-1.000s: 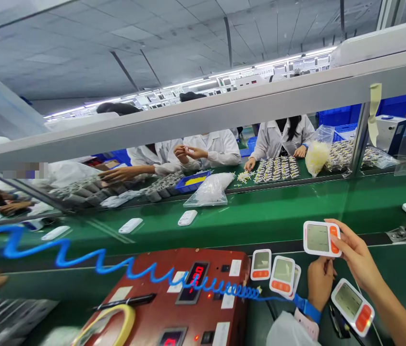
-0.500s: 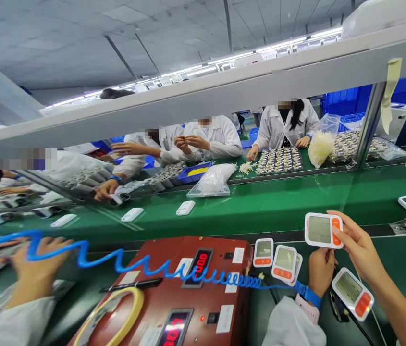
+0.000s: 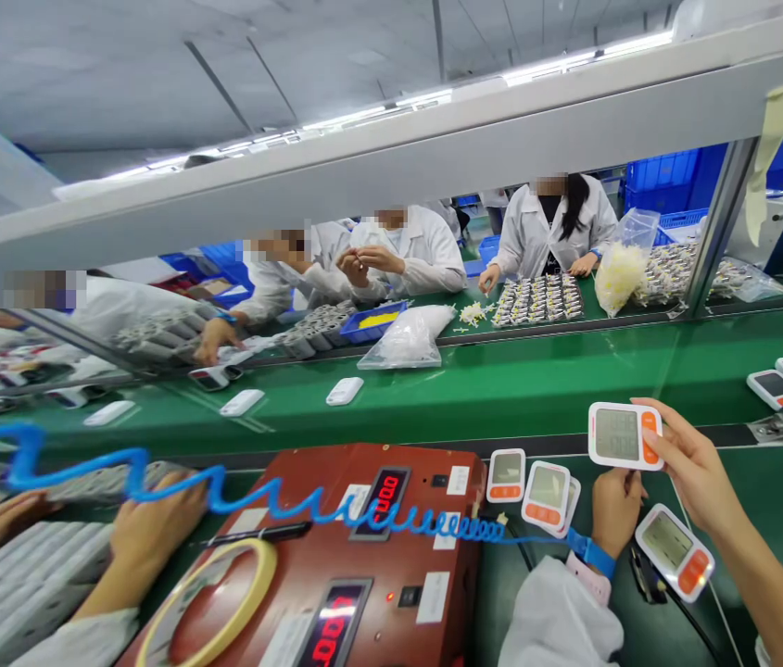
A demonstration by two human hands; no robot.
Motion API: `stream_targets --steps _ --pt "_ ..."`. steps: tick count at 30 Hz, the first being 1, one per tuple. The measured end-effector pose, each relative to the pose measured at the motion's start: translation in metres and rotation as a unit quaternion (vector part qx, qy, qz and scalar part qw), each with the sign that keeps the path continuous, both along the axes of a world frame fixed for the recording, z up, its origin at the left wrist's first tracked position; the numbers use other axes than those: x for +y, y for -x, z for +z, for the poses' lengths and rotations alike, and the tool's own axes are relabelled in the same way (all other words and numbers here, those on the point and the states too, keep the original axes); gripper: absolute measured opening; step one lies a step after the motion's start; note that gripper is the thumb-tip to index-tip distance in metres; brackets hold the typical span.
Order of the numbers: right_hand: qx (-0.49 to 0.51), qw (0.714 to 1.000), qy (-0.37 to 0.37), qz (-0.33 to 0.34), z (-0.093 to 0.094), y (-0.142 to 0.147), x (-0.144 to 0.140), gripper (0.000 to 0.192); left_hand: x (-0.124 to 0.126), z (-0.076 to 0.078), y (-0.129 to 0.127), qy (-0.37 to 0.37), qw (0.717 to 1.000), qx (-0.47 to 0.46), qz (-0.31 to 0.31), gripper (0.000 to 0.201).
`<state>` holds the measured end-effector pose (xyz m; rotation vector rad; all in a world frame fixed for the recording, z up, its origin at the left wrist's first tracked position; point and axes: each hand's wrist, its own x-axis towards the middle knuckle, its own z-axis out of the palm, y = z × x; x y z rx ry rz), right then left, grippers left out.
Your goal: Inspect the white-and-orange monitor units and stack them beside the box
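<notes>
Holding a white monitor unit (image 3: 624, 435) up above the bench, the person's right hand (image 3: 693, 468) pinches its orange-buttoned end between thumb and fingertips, while the left hand (image 3: 614, 511) comes up from below with its fingers curled; its knuckles face the camera, so I cannot tell whether its fingertips grip the lower edge or only touch it. A blue wrist strap (image 3: 592, 556) on that arm trails a blue coiled cord (image 3: 224, 491) away to the left.

Compared with a second ago, the held unit sits slightly lower and its grip looks unchanged, so the handling of this piece seems no further along. What has changed is at the left: a co-worker's hand (image 3: 155, 528) now rests on a tray of white housings (image 3: 8, 579) where only a blur was before.

Three more units stand in a row just beside the red tester box (image 3: 363, 556), the nearest being the middle unit (image 3: 545, 496), and another unit (image 3: 675, 552) lies below the right wrist. A ring of yellow tape (image 3: 207, 602) rests on the tester.

Red digits glow on the tester's display (image 3: 381, 496); it seems to read mostly zeros, but the figures are too skewed to be sure. The white labels on its top are unreadable, and I see no brand.
</notes>
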<state>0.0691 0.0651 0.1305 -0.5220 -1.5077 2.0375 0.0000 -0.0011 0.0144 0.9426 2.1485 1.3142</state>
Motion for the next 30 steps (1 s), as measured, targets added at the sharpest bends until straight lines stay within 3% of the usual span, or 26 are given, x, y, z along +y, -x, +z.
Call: stream_targets --steps 15,20,27,30 --pt "-0.024 0.999 -0.012 0.032 0.002 -0.001 0.000 0.053 0.002 -0.014 -0.001 -0.050 0.999 -0.016 0.012 0.025" --pt "-0.021 0.998 -0.038 0.052 -0.006 -0.001 0.008 0.052 0.002 -0.014 0.000 -0.035 0.999 -0.006 0.008 0.028" --pt "-0.020 0.999 -0.031 0.035 0.001 0.005 0.003 0.054 0.002 -0.012 0.002 -0.010 1.000 0.014 -0.003 0.032" --pt "-0.034 0.995 -0.087 0.033 -0.011 -0.008 0.014 0.053 0.002 -0.014 0.002 0.000 1.000 -0.005 -0.002 0.032"
